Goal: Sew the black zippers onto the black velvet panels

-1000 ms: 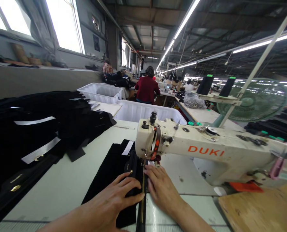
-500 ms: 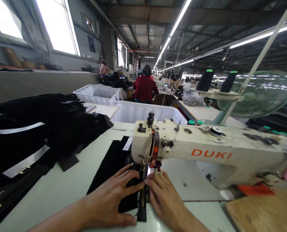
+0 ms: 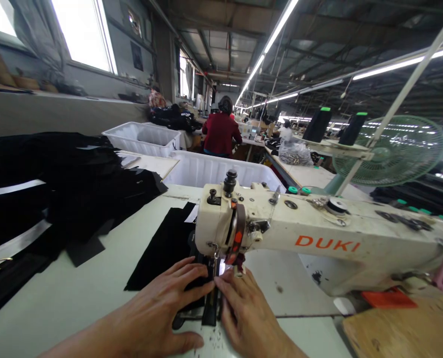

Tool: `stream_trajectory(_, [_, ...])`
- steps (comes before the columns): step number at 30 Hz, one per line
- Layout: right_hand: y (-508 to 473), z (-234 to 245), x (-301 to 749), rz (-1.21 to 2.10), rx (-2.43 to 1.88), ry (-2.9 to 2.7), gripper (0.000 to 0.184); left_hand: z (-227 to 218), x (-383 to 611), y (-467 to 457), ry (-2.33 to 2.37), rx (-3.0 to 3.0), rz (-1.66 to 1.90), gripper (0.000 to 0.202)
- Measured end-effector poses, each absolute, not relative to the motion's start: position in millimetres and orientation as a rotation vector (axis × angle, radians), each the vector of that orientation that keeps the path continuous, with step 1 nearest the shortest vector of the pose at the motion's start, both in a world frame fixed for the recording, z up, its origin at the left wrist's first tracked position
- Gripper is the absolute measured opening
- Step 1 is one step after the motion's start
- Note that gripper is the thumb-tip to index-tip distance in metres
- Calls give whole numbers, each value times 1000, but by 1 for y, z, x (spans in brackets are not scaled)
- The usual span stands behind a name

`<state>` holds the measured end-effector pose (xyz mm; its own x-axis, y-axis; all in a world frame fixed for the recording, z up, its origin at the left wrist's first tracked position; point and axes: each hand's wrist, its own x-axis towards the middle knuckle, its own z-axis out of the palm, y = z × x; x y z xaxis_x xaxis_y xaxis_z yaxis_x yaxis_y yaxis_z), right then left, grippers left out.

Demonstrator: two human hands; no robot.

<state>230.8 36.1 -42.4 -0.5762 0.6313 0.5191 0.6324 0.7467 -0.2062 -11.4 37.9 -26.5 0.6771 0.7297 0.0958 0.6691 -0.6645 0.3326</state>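
Note:
Under the needle of a sewing machine point(image 3: 258, 233) runs a narrow black zipper strip point(image 3: 209, 313) with a brass-coloured line along it. A black fabric piece point(image 3: 161, 248) with a white tag lies flat to its left. My left hand point(image 3: 165, 303) rests on the fabric with fingers spread, its index fingertip at the strip's left edge. My right hand point(image 3: 247, 308) is at the strip's right edge near the presser foot, fingers drawn together with the thumb tucked below, seemingly pinching the edge. The needle's tip is hidden behind the machine head and fingers.
A heap of black garment pieces point(image 3: 64, 184) fills the table's left. White plastic bins point(image 3: 221, 171) stand behind the machine. Two black thread cones point(image 3: 318, 125) and a green fan point(image 3: 389, 151) are at right. A person in a red top point(image 3: 221, 132) sits ahead, back turned. A wooden board point(image 3: 403, 328) lies front right.
The zipper strip and fabric have moved a little forward under the machine, so less of the strip's near end shows. Both hands went along with them. The camera view has shifted slightly.

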Motion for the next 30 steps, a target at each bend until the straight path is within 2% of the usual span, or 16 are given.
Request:
stream_trajectory(19, [42,-61,231,-202,-1135,-2510,59,-24,-13,58,1002,2636,450,78])
stream_trajectory(24, [44,-62,233,-223,-1096,-2515,56,-21,-12,58,1004,2651,427,78])
stream_trajectory(27, [46,-63,236,-221,-1034,-2496,53,-19,-12,56,983,2639,496,71])
stream_trajectory(30, [50,-65,238,-234,-961,-2470,48,-21,-17,59,1067,2611,582,49])
